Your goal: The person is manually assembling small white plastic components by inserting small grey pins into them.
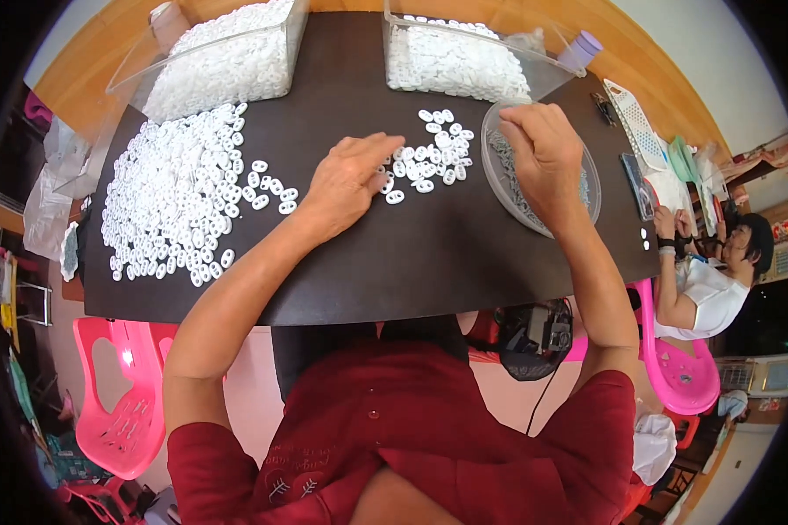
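The left grip (343, 184) lay low over the bench (350, 271), palm down, its thumb spread from fingers that were stretched out side by side, while the right grip (547, 157) was curled, fingers bent in toward the thumb; whether it pinched anything, I could not tell. A small group of white two-holed pieces (429, 162) lay at the fingertips of the left grip and to its right, some partly hidden by them, and reached into the space between the two grips. Under the right grip stood a clear round dish (596, 197) with many small grey bits (510, 179) inside, partly covered from view by the hand. To the left of the left grip, well apart from it, spread a large heap of white pieces (171, 188), with a few loose white pieces (267, 186) nearer that grip. Beyond the left grip, farther left, stood a clear bin (298, 35) filled with white pieces; beyond the right grip stood a second clear bin (547, 83), also holding white pieces, a purple-topped container (585, 48) near its right end. Well to the right of the right grip, a co-worker (714, 293) had both hands at the bench's edge
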